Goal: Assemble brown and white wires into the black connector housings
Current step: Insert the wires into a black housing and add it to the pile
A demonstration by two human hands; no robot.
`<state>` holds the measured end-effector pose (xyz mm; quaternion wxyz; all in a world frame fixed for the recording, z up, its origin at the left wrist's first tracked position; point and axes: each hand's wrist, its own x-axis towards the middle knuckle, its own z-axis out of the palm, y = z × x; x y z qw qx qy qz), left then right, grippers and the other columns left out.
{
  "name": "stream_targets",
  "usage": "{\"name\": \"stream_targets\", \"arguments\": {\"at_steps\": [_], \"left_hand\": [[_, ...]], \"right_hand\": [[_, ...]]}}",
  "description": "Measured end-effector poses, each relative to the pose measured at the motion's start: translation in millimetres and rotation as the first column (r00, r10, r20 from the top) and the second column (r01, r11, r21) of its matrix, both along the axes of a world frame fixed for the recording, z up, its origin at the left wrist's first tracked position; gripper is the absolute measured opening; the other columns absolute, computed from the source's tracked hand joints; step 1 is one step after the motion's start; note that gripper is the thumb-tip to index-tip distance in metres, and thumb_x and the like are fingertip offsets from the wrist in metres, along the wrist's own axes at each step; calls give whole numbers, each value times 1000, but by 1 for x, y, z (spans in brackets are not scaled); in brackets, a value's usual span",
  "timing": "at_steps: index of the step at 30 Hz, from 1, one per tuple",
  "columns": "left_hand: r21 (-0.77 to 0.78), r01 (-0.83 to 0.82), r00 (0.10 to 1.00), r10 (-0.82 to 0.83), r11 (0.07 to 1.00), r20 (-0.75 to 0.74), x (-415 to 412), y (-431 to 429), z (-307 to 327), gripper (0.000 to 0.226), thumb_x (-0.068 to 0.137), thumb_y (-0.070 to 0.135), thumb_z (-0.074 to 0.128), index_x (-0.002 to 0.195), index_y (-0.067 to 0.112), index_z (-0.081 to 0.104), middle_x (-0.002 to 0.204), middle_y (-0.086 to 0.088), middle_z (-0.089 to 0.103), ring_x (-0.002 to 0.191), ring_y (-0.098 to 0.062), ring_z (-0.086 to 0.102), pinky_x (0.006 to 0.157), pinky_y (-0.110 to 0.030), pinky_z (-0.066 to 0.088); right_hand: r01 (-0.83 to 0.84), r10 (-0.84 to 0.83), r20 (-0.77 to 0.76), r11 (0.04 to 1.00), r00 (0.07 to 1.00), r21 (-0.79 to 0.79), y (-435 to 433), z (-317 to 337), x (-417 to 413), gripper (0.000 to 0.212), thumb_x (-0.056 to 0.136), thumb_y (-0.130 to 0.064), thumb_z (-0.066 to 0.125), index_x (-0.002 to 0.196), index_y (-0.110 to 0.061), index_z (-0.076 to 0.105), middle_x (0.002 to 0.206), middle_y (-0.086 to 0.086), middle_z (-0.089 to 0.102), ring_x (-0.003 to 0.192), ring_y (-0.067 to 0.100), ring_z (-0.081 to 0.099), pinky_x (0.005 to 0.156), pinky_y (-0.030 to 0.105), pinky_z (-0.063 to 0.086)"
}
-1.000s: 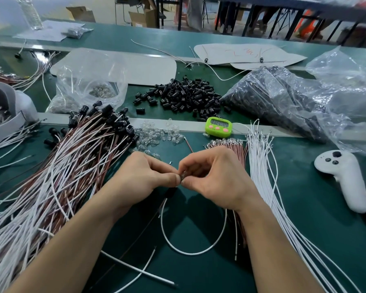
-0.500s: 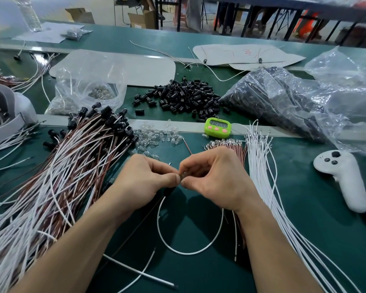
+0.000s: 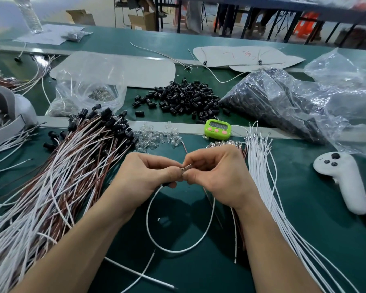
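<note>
While the left hand (image 3: pixel 148 176) is pinching a black connector housing (image 3: pixel 167 184) in the near middle, the right hand (image 3: pixel 217 176) is pinching a small shiny tip (image 3: pixel 187 166) against it, the white wire (image 3: pixel 178 250) looping nearward; pushing it in crooked, I'd judge, risks bending that tip.

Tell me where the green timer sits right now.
Head view, centre: the green timer lies on the pale table strip, between the loose black housings and the white wires' tips.
</note>
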<state>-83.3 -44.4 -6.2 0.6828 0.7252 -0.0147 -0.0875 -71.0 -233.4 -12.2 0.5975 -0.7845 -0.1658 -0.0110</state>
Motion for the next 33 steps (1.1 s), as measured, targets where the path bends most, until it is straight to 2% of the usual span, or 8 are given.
{"name": "stream_targets", "arguments": {"at_steps": [4, 8, 11, 15, 20, 25, 29, 33], "left_hand": [[59, -55, 992, 48, 997, 115, -1, -4, -4, 31, 76, -7, 81, 86, 22, 84, 82, -3, 80, 77, -13, 77, 70, -17, 56], [99, -145, 971, 122, 984, 208, -4, -7, -9, 28, 75, 6, 86, 83, 32, 83, 77, 5, 79, 75, -12, 77, 69, -18, 57], [126, -184, 948, 143, 975, 284, -6, -9, -8, 21, 71, 19, 83, 82, 37, 82, 75, 10, 78, 72, -13, 77, 68, -26, 62], [125, -208, 917, 149, 970, 370, -8, -8, -7, 24, 76, 12, 85, 86, 33, 83, 75, 11, 78, 70, -16, 76, 69, -37, 63], [100, -238, 897, 179, 966, 404, -11, -11, -5, 30, 76, 7, 86, 85, 35, 82, 72, 11, 77, 67, -18, 75, 64, -38, 61], [80, -259, 887, 205, 962, 415, -11, -12, -4, 28, 76, 4, 87, 79, 31, 83, 70, 9, 77, 65, -23, 73, 61, -40, 59], [102, -269, 881, 202, 958, 428, -9, -11, -3, 31, 76, 6, 87, 82, 36, 82, 70, 11, 76, 63, -20, 73, 58, -35, 60], [106, -266, 878, 195, 958, 437, -6, -9, -4, 34, 76, 7, 87, 83, 39, 81, 70, 13, 76, 61, -14, 72, 57, -26, 59]], "right_hand": [[17, -17, -7, 998, 1000, 60, 0, -2, 3, 13, 73, -3, 79, 77, -14, 76, 68, 9, 74, 60, 13, 69, 62, 32, 60], [8, -6, -22, 996, 1000, 94, 1, -3, 4, 18, 75, 4, 79, 76, -14, 76, 67, 8, 74, 59, 13, 69, 60, 24, 56], [-3, 9, -43, 991, 999, 137, 1, -2, 3, 18, 75, 5, 78, 75, -12, 77, 65, 7, 73, 57, 13, 68, 57, 21, 53], [-7, 19, -57, 978, 998, 209, 3, 1, 2, 21, 74, 7, 79, 75, -14, 79, 65, 6, 73, 57, 14, 68, 55, 21, 52], [3, 14, -63, 966, 998, 258, 3, 1, 2, 26, 75, 15, 79, 78, -11, 80, 67, 5, 75, 57, 14, 69, 54, 20, 51], [8, 10, -62, 958, 998, 287, 7, 1, 0, 24, 72, 7, 79, 76, -15, 81, 69, 7, 76, 58, 15, 70, 55, 21, 52], [-19, 42, -73, 956, 996, 291, 3, 3, 1, 25, 69, 8, 79, 82, -13, 81, 74, 8, 78, 62, 14, 71, 59, 21, 55], [16, 4, -79, 966, 997, 257, 3, 4, 0, 31, 68, 6, 80, 90, -15, 82, 79, 10, 79, 69, 16, 75, 65, 23, 58]]}}
